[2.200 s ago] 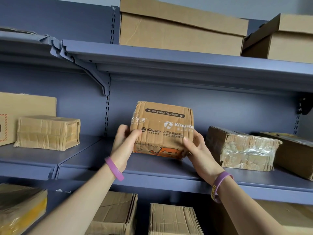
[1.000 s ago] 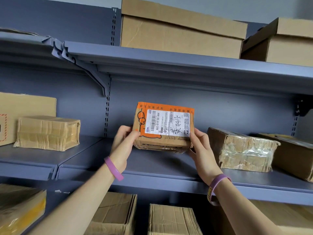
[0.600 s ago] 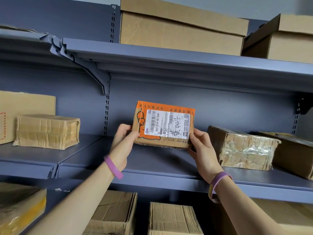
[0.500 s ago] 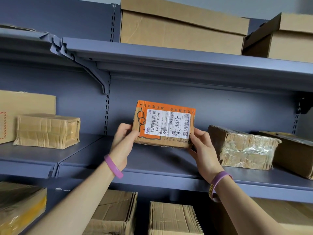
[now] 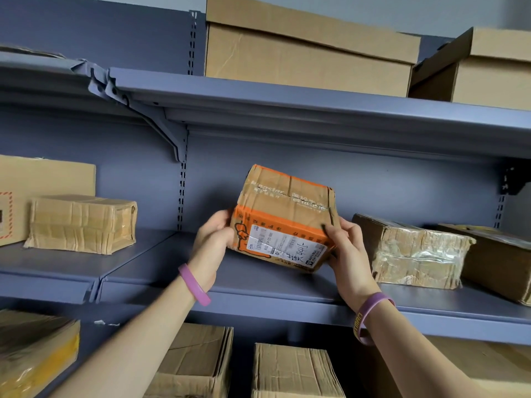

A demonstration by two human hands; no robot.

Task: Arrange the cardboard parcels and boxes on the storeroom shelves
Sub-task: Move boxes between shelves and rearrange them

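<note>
Starting closest to the camera, two bare forearms reach up, a pink wristband [image 5: 194, 284] on the left one and a purple wristband [image 5: 370, 311] on the right; below them, on the bottom shelf, sit a yellow-taped parcel [image 5: 34, 349] on the left and two creased cartons [image 5: 195, 360] [image 5: 293, 372] side by side; next up are the hands, and both are clamped on the same small orange parcel [image 5: 284, 222]; left hand [image 5: 214, 239] grips its left end, right hand [image 5: 346, 254] pinches its right end with the fingers curled round the corner; the parcel is tilted, white shipping label facing down toward the camera, plain brown side up; it's held at the middle shelf [image 5: 258, 285], roughly centre, and honestly I can't tell if its bottom edge touches the board; just to the right on that shelf is a crinkly tape-wrapped parcel [image 5: 413, 254], with a brown box [image 5: 500, 262] beside it; well off to the left, another taped parcel [image 5: 83, 222] sits in front of a bigger flat carton [image 5: 43, 179]; furthest up, the top shelf [image 5: 287, 96] carries two large lidded boxes [image 5: 304, 50] [image 5: 488, 70].
</note>
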